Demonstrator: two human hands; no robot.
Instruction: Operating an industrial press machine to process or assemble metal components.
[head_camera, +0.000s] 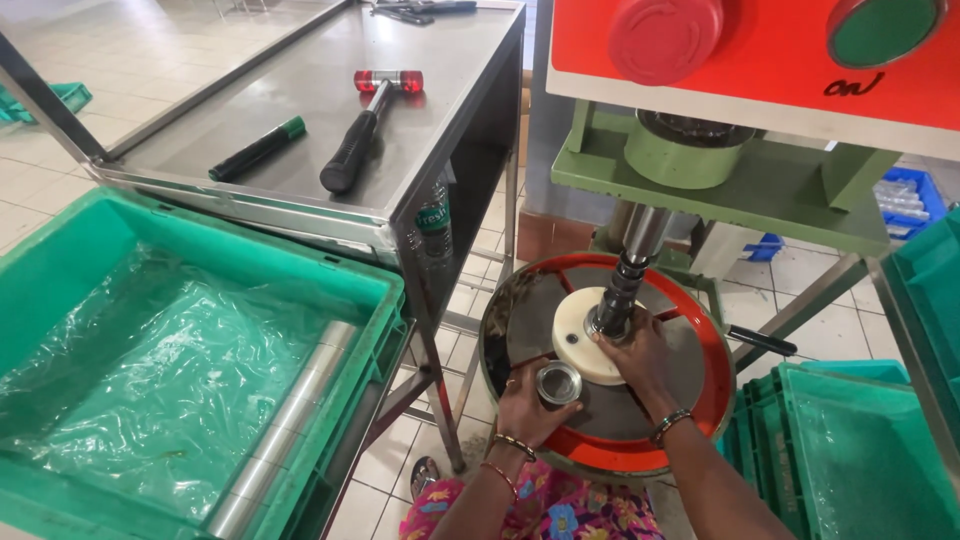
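Left hand (527, 405) is gripping a steel cup (558, 383) on the press disc (690, 365); right hand (635, 352) is pinching a ring on the cream block (580, 340). Green crate (60, 250) is holding plastic and steel rods (290, 430)

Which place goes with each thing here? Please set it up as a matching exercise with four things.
Things:
1. Small metal ring
2. Rubber-headed mallet
3. Long steel rods
4. Plastic water bottle

Places:
A. lying in the plastic-lined green crate
B. on the steel table beside a green marker
C. held in the left hand over the round press plate
D. tucked under the table top

Pairs: 1-C, 2-B, 3-A, 4-D
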